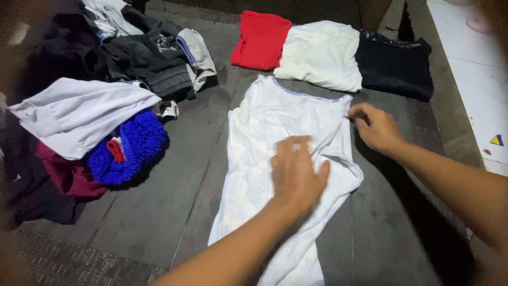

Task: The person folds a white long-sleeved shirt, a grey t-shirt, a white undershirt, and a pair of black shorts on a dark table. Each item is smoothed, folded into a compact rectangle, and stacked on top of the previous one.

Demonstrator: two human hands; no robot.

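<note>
A dark grey concrete floor (159, 212) fills the scene under dim light. Patterned paving (63, 262) runs along the near left edge. A white tiled surface (476, 74) lies far right.

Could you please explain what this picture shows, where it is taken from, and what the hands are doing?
The single picture comes from a camera worn on a person's head, looking down at their own bare arms. The left hand lies flat on a white garment spread on the dark floor. The right hand pinches that garment's upper corner. Beyond it lie three folded pieces: red, white and black. To the left sits a loose heap of clothes, with a white piece and a fuzzy blue one in front.
</note>
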